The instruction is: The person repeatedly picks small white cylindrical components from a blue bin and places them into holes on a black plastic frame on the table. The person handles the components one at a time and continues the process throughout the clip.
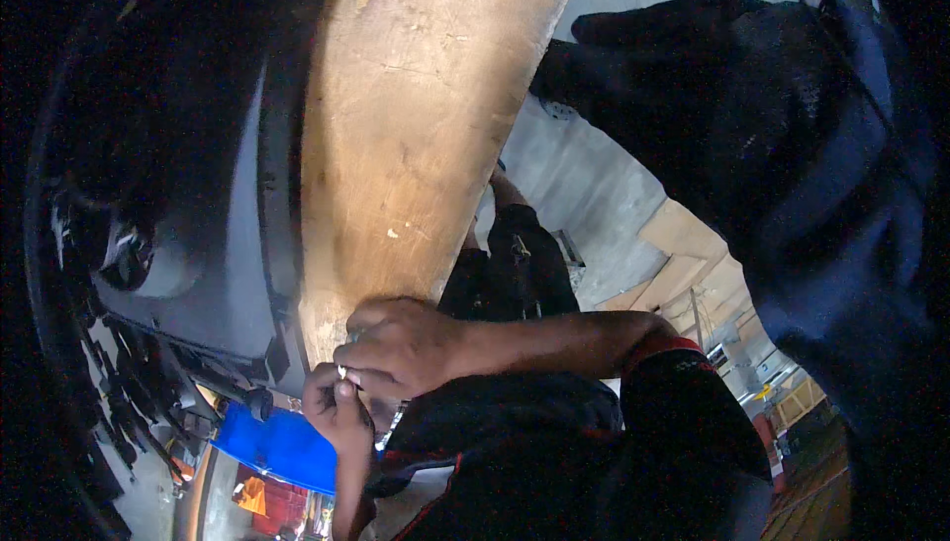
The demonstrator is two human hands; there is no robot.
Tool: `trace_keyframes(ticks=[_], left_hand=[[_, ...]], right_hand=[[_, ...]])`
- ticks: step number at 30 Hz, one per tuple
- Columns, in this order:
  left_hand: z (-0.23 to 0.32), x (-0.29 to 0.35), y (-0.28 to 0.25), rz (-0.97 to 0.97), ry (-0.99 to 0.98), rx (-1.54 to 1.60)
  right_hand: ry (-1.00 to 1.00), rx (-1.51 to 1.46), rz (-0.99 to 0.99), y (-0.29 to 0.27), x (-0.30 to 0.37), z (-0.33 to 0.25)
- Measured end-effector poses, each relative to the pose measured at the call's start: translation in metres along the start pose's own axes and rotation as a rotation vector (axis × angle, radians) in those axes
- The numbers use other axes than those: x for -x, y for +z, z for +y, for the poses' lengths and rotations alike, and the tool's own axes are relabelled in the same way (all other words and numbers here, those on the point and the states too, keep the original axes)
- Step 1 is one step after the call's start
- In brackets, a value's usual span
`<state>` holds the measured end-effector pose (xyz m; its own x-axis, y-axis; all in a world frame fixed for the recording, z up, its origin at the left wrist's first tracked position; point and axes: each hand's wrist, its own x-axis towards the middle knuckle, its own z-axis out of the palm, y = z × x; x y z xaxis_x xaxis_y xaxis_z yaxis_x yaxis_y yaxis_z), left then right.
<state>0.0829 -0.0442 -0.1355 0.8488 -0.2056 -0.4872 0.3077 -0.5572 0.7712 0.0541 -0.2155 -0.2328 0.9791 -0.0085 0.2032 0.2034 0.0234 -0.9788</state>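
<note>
Clock read from my hands. My left hand [339, 422] has thumb and fingertips pinched on a small pale piece [342, 371]; the piece is too small to identify. My right hand [404, 345] curls over it from the 1 o'clock side, knuckles up, fingers just beside the piece; whether they also grip it, I cannot tell. Those fingers hide much of the work. At 12 o'clock a worn wooden board [416, 125] runs away from me, scuffed, with pale specks. A dark bulky object [208, 234] with a grey glossy face crowds 10 to 11 o'clock along the board's edge; kind unclear. At 2 o'clock: legs in dark trousers [515, 259] beside the board, grey floor [594, 195], and farther out a large dark cloth [732, 125] with navy folds, blocking the floor behind. Blue sheet [282, 447] at 8 o'clock, near; orange item [249, 494] past it at 7 to 8. Yellowish frame [797, 402] at 3, well apart.
</note>
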Motion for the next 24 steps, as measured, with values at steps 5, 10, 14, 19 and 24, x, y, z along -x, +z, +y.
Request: trace_keyframes(ticks=[5, 10, 14, 19, 24], left_hand=[[-0.019, -0.011, -0.003, -0.021, 0.035, 0.029], [-0.025, -0.015, 0.010, -0.004, 0.050, 0.070], [-0.029, -0.012, 0.005, -0.007, 0.006, 0.142], [-0.027, -0.014, 0.006, -0.005, 0.014, 0.131], [-0.022, -0.015, 0.005, -0.009, 0.003, 0.071]], right_hand=[[-0.003, -0.024, 0.016, 0.006, 0.001, 0.011], [-0.017, -0.012, -0.003, -0.001, -0.001, 0.013], [-0.024, -0.066, 0.023, 0.002, -0.002, 0.017], [-0.020, -0.083, 0.049, 0.003, 0.000, 0.016], [-0.013, -0.057, 0.021, 0.001, -0.001, 0.017]])
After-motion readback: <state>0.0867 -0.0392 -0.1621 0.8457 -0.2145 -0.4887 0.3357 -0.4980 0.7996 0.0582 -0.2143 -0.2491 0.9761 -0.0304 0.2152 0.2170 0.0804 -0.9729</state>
